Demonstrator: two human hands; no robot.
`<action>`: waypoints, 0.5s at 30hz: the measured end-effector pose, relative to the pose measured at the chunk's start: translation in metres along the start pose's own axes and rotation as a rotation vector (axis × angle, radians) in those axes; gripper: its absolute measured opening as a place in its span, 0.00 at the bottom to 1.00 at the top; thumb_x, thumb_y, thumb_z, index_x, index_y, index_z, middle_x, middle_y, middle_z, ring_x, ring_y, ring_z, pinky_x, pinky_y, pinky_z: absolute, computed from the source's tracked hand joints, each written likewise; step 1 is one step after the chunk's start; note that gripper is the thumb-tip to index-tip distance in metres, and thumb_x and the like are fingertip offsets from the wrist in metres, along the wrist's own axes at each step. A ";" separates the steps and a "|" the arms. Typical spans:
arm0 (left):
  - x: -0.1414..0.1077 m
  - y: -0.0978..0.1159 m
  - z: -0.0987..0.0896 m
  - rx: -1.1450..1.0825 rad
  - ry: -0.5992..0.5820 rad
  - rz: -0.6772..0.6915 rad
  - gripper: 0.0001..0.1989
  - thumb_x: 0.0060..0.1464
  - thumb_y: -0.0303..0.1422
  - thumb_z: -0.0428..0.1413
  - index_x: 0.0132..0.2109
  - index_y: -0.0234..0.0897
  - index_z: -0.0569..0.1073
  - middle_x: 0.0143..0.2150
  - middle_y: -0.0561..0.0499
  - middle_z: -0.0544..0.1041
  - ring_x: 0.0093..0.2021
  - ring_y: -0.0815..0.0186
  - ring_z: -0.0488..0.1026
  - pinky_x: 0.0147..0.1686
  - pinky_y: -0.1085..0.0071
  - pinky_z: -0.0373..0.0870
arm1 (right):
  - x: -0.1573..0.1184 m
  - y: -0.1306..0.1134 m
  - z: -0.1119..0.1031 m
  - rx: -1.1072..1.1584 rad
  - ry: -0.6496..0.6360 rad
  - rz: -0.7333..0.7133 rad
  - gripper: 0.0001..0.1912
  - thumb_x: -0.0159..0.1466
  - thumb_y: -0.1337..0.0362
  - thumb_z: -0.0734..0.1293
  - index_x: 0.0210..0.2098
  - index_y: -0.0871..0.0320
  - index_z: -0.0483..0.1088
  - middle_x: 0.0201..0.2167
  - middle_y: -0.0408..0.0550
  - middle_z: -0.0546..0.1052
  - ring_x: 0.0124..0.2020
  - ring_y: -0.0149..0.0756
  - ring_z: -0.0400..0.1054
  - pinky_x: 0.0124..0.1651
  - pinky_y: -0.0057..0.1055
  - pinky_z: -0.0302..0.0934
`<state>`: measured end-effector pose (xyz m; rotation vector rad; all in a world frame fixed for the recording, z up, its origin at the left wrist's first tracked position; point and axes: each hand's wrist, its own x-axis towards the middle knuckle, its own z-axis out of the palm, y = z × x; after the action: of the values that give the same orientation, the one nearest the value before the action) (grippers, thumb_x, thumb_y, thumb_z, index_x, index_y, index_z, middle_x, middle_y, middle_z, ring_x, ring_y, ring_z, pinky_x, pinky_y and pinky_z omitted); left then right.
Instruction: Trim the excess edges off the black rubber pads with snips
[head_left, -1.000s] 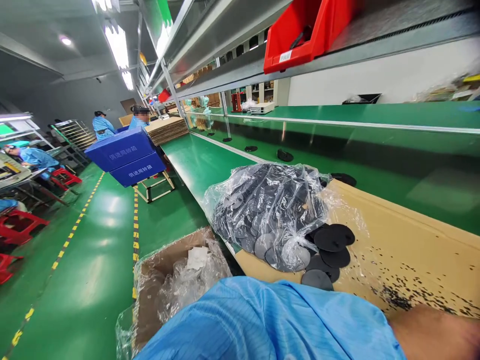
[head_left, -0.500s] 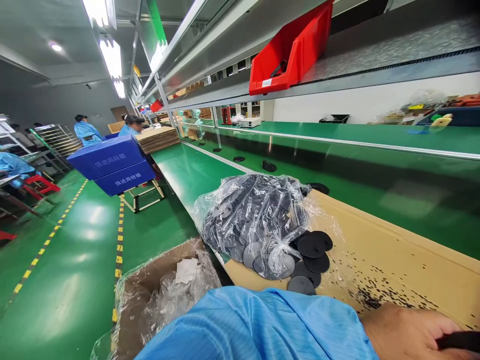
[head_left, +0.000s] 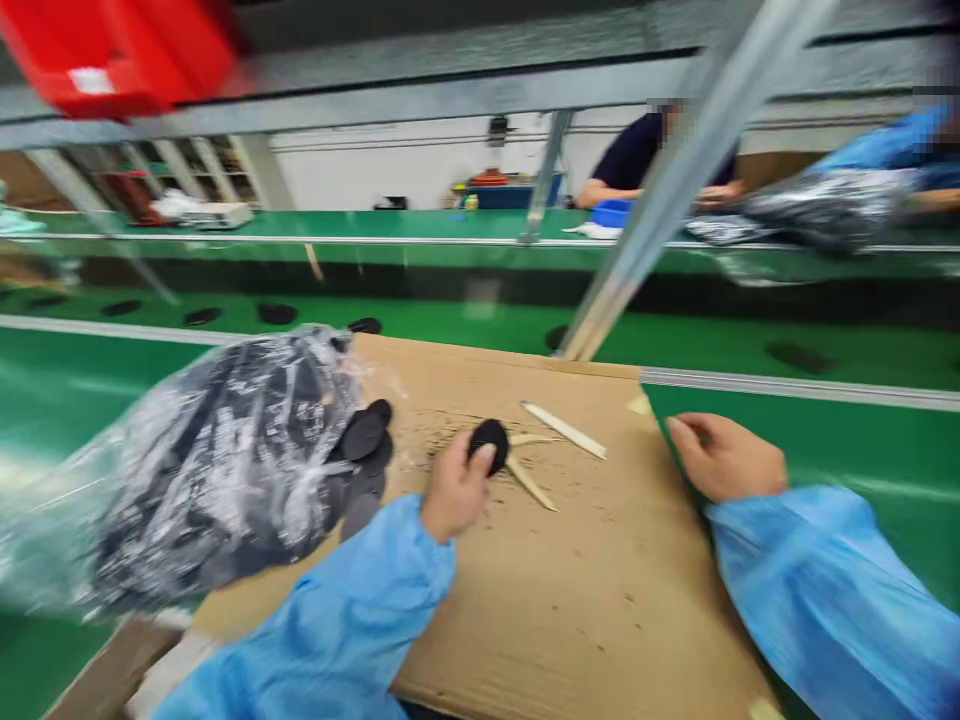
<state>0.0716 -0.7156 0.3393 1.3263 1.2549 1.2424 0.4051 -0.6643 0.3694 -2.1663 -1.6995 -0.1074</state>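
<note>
My left hand (head_left: 456, 492) grips a round black disc (head_left: 489, 447) between thumb and fingers, above a cardboard sheet (head_left: 592, 580). Just beyond the disc, a pale two-pronged tool (head_left: 531, 482), resembling tweezers, lies on the cardboard. A flat whitish stick (head_left: 564, 430) rests farther back. Past the sheet's right edge is my right hand (head_left: 726, 458), its fingers curled closed; whatever may be inside is hidden. Several loose black discs (head_left: 364, 437) are piled left of my left hand, beside a clear plastic bag (head_left: 225, 460) full of dark discs.
Small black bits are scattered over the cardboard. A slanting metal post (head_left: 660, 220) stands at the sheet's back right. Overhead at left, a red bin (head_left: 112, 60) hangs from the shelf. More discs (head_left: 277, 313) lie along the green strip behind. Two people sit across the bench.
The view has swung right and down, bringing both hands and the whole cardboard sheet into sight. The black disc in my left hand now shows clearly.
</note>
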 end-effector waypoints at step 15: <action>-0.014 -0.001 0.002 0.148 -0.027 0.036 0.14 0.61 0.43 0.49 0.43 0.35 0.68 0.24 0.54 0.71 0.23 0.68 0.70 0.25 0.72 0.66 | 0.099 0.028 0.009 0.021 -0.057 0.162 0.18 0.64 0.57 0.64 0.48 0.62 0.73 0.40 0.54 0.77 0.41 0.37 0.68 0.41 0.32 0.56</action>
<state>0.0737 -0.7295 0.3375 1.4723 1.3308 1.1709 0.4563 -0.5760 0.3832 -2.3015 -1.5408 0.0161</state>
